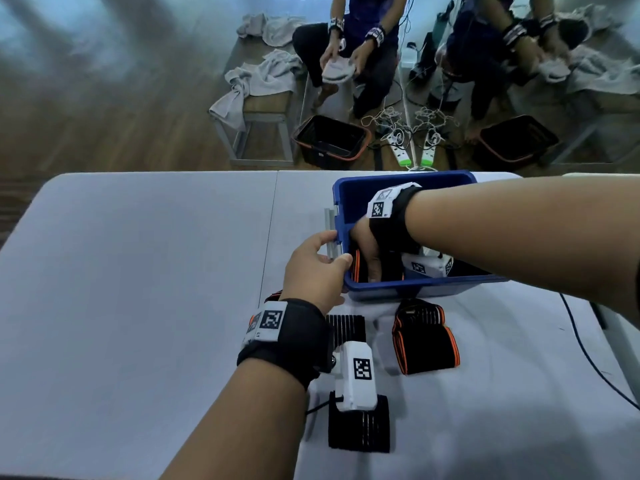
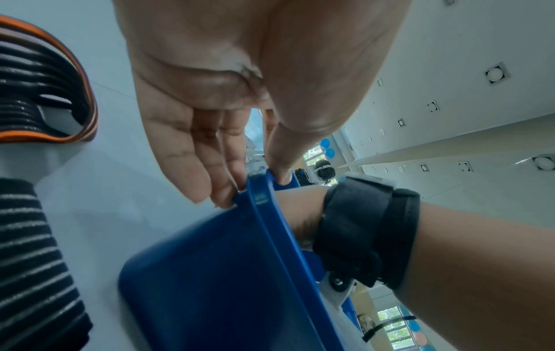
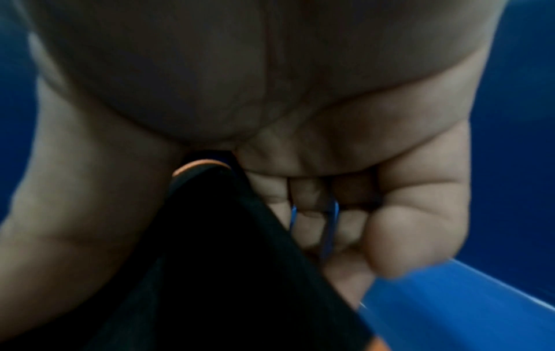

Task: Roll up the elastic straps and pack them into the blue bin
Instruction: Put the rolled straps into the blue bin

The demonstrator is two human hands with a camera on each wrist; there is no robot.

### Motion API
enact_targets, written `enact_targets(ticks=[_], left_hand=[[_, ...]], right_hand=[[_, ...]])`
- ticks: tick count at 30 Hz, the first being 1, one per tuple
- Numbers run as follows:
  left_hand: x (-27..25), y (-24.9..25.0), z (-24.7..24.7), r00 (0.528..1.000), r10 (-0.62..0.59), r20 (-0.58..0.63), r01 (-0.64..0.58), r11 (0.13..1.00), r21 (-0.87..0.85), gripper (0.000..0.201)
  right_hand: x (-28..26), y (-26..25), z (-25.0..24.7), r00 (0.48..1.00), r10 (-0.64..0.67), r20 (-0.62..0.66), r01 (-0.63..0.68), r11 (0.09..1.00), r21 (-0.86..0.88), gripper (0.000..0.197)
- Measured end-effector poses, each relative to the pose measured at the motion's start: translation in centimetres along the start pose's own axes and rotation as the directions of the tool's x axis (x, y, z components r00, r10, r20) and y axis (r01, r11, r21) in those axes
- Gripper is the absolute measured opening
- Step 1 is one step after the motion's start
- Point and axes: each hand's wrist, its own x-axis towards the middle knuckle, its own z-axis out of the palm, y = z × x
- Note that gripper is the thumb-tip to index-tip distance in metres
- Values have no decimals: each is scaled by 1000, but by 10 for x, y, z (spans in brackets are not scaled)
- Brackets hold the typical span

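The blue bin (image 1: 408, 181) stands on the white table. My left hand (image 1: 317, 265) pinches its near-left rim, thumb inside and fingers outside; the left wrist view shows the same hand (image 2: 258, 180) on the bin rim (image 2: 261, 197). My right hand (image 1: 369, 252) reaches down inside the bin and grips a rolled black strap with orange edging (image 1: 356, 266). In the right wrist view that strap (image 3: 228, 249) sits between thumb and curled fingers of the right hand (image 3: 270, 190). A folded black-and-orange strap (image 1: 424, 336) lies on the table just in front of the bin.
A black ribbed strap (image 1: 358, 426) lies near the table's front, another (image 1: 346, 329) under my left wrist. A cable (image 1: 588, 355) trails across the right of the table. Beyond the table a person sits by a bench with towels, and a black basket (image 1: 330, 140) stands on the floor.
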Motion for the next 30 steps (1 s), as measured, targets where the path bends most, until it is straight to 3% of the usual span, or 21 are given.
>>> enact_targets(ticks=[7,12,25,30], left_hand=[[-5,1,0,1000,2,9,-2,1000,5,39],[-6,2,-1,1000,1,9,-1,1000,2,38],[-4,-3,-3,1000,4,9,-4,1000,12,37],[-6,-1,-4,1000,-2,11,2,1000,8,37]], right_hand=[[-24,17,11,999,-39,16,36,985,171,37],[-22,23,17,993,-46,-113,84,929,360,26],[-32,20,20,981,-50,-187,132,880,456,33],[-74,27,20,939,-23,-343,174,892,418,42]])
